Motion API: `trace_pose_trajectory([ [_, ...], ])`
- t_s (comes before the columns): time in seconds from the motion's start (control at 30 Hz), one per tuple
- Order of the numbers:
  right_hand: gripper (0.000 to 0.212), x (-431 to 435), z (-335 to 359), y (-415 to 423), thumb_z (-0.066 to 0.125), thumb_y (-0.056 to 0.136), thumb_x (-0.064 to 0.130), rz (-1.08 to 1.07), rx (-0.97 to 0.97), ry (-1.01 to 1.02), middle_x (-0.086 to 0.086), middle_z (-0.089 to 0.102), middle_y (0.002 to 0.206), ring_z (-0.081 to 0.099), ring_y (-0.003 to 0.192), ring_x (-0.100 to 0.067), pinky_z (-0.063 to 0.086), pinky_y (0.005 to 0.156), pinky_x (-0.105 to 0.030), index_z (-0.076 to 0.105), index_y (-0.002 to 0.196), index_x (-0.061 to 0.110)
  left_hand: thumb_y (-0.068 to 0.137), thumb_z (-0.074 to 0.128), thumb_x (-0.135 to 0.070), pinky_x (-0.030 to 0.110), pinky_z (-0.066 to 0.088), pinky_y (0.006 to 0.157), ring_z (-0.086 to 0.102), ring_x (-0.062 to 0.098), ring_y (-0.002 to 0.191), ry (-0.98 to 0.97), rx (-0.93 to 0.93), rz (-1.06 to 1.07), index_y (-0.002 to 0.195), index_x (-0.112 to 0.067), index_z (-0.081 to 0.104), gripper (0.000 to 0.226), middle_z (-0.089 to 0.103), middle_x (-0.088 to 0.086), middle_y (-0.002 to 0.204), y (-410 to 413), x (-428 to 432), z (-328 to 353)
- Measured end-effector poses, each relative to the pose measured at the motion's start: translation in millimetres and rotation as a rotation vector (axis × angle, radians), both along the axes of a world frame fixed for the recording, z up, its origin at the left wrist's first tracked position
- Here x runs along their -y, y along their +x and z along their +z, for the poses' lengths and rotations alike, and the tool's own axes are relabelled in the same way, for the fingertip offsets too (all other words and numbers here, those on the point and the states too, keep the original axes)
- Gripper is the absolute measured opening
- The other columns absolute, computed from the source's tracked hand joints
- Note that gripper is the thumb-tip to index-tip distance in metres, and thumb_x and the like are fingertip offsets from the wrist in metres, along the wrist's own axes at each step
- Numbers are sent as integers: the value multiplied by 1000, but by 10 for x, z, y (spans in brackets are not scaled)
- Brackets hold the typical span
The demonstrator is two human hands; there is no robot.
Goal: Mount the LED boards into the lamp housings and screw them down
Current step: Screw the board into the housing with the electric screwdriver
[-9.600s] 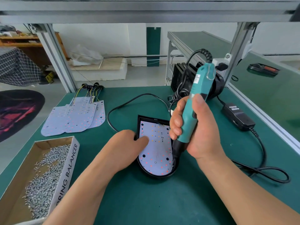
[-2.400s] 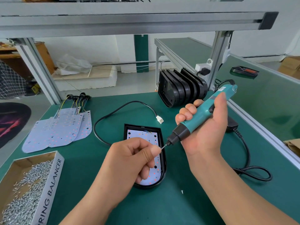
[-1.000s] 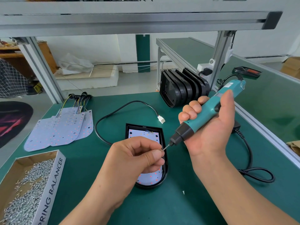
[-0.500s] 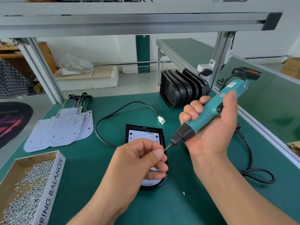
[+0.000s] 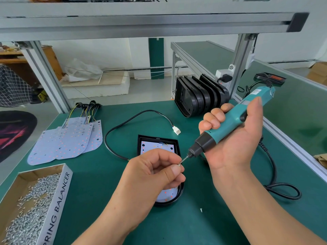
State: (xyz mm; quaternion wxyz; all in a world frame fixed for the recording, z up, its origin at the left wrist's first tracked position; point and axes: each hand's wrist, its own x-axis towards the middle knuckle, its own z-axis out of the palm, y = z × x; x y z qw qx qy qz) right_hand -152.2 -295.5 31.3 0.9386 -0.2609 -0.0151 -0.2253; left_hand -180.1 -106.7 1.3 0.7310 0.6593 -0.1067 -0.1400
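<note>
A black lamp housing (image 5: 139,144) lies on the green bench with a white LED board (image 5: 155,146) seated inside; my hand hides its middle. My left hand (image 5: 154,174) hovers over it and pinches a small screw (image 5: 179,164) between thumb and forefinger. My right hand (image 5: 230,138) grips a teal electric screwdriver (image 5: 230,119), tilted down to the left. Its bit tip touches the pinched screw.
A cardboard box of screws (image 5: 28,207) sits at the front left. Spare LED boards (image 5: 67,140) with wire tails lie at the back left. Empty black housings (image 5: 198,96) stand stacked at the back. A loose screw (image 5: 201,210) and the screwdriver cord (image 5: 281,188) lie on the right.
Since 9.6 s ago the screwdriver came up off the board and tilted sideways. My left hand left the board and now pinches a screw against the bit tip.
</note>
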Motion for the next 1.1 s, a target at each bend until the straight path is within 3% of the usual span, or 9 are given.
trace_pose_trajectory([
  [0.13, 50, -4, -4, 2, 54, 99, 64, 2, -1, -10, 0, 44, 71, 41, 58, -16, 43, 55, -28, 54, 85, 16, 85, 84, -10, 28, 63, 78, 80, 26, 81, -34, -9, -7, 88, -20, 82, 10, 78, 11, 86, -3, 5, 20],
  [0.23, 50, -10, -12, 3, 54, 100, 64, 5, -2, -16, 0, 44, 71, 42, 58, -16, 44, 55, -28, 55, 85, 16, 79, 93, -14, 27, 63, 78, 80, 28, 81, -47, -22, -15, 88, -19, 82, 15, 78, 13, 87, 5, -1, 17],
  [0.33, 50, -12, -13, 7, 55, 100, 63, 6, -1, -25, 0, 45, 71, 42, 58, -16, 44, 55, -29, 55, 85, 16, 79, 82, -16, 28, 63, 78, 80, 29, 82, -51, -26, -19, 87, -19, 82, 9, 79, 13, 88, 16, -5, 1],
  [0.8, 50, -25, -16, 8, 54, 100, 63, 8, -4, -27, 0, 45, 70, 42, 58, -16, 43, 55, -28, 54, 85, 16, 79, 82, -17, 29, 63, 79, 80, 29, 83, -47, -15, -21, 88, -18, 82, 9, 78, 14, 89, 34, -16, -28],
  [1.0, 49, -47, 0, -8, 54, 100, 63, 8, -10, -54, 0, 45, 70, 42, 57, -17, 44, 54, -29, 54, 84, 16, 82, 79, -23, 29, 64, 83, 81, 25, 86, 98, 87, 10, 90, -28, 82, 10, 81, 6, 86, 33, -29, -52],
  [1.1, 49, -66, 5, -14, 53, 101, 62, -10, -16, -67, -1, 45, 70, 42, 58, -17, 44, 55, -29, 53, 84, 17, 84, 80, -25, 22, 60, 81, 80, 19, 86, 160, 132, 20, 90, -34, 80, 11, 82, 3, 86, 27, -33, -50],
])
